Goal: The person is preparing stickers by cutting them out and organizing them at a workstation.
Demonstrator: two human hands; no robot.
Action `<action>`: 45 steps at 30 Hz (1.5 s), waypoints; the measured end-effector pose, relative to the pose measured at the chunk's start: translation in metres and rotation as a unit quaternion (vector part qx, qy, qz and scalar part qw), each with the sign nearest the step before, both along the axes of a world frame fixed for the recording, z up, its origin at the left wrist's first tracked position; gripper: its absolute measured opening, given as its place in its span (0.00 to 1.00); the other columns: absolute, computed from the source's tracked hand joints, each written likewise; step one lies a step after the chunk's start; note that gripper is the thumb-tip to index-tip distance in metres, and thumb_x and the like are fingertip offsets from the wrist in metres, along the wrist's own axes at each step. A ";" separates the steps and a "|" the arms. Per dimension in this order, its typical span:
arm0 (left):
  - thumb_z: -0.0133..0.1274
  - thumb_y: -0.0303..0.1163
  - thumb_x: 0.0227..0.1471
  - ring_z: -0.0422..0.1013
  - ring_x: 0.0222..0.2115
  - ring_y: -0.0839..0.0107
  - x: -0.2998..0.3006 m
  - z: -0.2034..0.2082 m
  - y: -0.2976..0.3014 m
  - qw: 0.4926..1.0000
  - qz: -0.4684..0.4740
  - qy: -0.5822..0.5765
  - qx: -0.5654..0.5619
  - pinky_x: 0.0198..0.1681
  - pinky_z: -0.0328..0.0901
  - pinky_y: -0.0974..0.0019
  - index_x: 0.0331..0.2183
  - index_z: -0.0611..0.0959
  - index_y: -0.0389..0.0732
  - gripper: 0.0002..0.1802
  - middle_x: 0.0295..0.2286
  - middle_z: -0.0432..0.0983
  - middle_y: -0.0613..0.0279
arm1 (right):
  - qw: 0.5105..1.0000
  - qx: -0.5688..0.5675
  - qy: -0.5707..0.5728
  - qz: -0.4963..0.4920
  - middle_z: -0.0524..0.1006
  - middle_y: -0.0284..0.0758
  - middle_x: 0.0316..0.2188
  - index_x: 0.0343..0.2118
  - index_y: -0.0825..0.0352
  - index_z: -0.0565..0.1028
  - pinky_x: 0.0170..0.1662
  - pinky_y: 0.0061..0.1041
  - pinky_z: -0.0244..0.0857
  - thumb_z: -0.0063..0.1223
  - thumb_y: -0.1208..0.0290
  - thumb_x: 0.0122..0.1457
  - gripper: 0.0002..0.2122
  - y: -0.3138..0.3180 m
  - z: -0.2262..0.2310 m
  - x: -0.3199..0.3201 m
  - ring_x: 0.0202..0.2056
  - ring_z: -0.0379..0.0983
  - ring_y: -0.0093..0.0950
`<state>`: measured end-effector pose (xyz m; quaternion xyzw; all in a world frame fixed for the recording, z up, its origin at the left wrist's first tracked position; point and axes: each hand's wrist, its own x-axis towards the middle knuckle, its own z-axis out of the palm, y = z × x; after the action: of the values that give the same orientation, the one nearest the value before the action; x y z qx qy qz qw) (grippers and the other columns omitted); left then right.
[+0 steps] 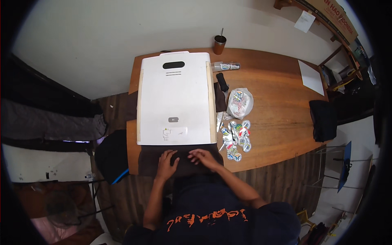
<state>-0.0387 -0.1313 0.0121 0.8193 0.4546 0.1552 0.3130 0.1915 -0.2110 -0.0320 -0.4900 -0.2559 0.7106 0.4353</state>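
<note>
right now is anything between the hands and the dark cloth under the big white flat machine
Nothing visible: the left hand and right hand both rest flat on the dark brown cloth, just in front of the white machine.

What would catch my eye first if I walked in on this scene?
A big white flat machine fills the left half of the wooden table. Just below it, the left hand and right hand rest on a dark cloth. To the right lies a scatter of colourful patches beside a clear bag.
</note>
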 end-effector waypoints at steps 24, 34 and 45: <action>0.53 0.31 0.58 0.46 0.66 0.48 -0.031 0.012 0.035 0.995 -0.039 0.040 0.081 0.68 0.43 0.44 0.59 0.72 0.47 0.27 0.64 0.52 0.49 | 0.768 0.153 -0.187 -0.593 0.62 0.39 0.64 0.65 0.69 0.59 0.68 0.34 0.47 0.37 0.55 0.70 0.27 0.057 0.070 0.062 0.66 0.56 0.34; 0.59 0.36 0.54 0.50 0.65 0.47 -0.042 0.022 0.017 0.994 -0.106 -0.021 0.025 0.65 0.50 0.47 0.57 0.74 0.46 0.29 0.65 0.52 0.48 | 0.732 0.116 -0.298 -0.601 0.76 0.39 0.45 0.48 0.73 0.73 0.51 0.25 0.65 0.40 0.67 0.70 0.14 0.019 0.046 0.061 0.46 0.72 0.27; 0.47 0.53 0.63 0.74 0.25 0.56 -0.151 -0.020 -0.036 0.899 -0.134 0.056 -0.413 0.32 0.65 0.57 0.27 0.80 0.38 0.27 0.23 0.76 0.50 | 0.840 -0.004 -0.202 -0.504 0.78 0.37 0.39 0.51 0.67 0.71 0.47 0.27 0.69 0.36 0.55 0.72 0.20 -0.052 -0.061 -0.003 0.41 0.74 0.25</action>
<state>-0.1896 -0.1673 -0.0074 0.6767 0.3809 -0.1361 0.6151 0.1881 -0.2632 -0.0930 -0.6859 -0.0531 0.2798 0.6697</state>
